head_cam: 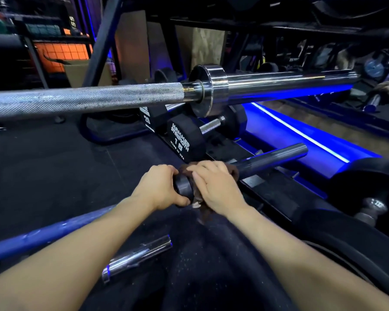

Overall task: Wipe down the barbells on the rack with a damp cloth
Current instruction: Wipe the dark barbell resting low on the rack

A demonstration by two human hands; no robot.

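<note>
Two hands [189,187] on dark barbell [272,158], cloth [234,170] between

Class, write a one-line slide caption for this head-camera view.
Left hand steadies the dark barbell by its collar while the right hand wraps a brown cloth around its sleeve.

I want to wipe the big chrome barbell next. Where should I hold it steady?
Grip the knurled shaft from above, left of the collar: its rough texture gives purchase, while the polished sleeve looks slippery and needs wiping.
</note>
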